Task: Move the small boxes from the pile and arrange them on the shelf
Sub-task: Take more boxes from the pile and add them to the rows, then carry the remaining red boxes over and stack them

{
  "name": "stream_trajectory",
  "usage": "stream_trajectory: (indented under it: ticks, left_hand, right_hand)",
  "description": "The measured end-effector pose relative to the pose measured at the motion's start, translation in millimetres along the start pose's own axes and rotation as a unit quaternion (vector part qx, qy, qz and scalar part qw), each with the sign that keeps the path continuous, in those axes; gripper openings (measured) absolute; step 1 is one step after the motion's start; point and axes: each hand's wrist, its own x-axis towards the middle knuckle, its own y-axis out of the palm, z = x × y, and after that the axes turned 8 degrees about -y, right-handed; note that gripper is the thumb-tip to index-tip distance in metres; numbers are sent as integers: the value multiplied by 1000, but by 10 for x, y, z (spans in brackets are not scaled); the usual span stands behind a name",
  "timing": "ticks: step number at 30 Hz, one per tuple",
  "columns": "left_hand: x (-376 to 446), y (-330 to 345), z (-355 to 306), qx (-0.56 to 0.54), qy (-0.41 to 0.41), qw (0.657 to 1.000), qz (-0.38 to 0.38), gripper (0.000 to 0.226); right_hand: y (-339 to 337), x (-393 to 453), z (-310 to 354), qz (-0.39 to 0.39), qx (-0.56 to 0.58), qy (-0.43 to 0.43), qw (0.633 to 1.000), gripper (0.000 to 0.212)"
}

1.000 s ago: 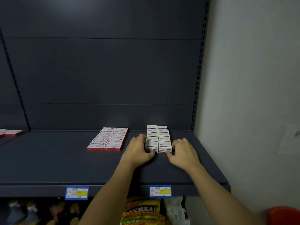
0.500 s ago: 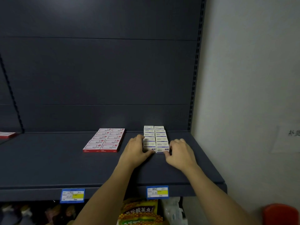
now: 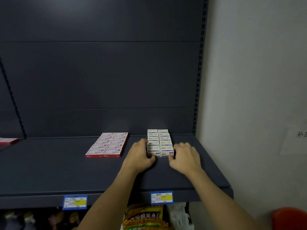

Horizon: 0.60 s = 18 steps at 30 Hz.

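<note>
Now squaring white boxes right of red boxes: left hand, right hand curled against their sides, neatening rows.

matt dark metal shelf; smooth white cardboard small boxes.
</note>
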Motion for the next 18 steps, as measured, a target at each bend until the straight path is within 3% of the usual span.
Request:
stream_trajectory:
  ticks: [7,13,18]
  left_hand:
    - [-86,-66,-50,38,1,999,-3,58]
    - [-246,-291,-48,160,-12,987,9,69]
    - [-344,-661,57,244,-47,968,-45,52]
  right_hand:
    - [-84,-28,47,23,6,7,1000,41]
    - [-305,-36,27,4,30,20,999,40]
    - [-532,134,152,1,-4,-26,1000,42]
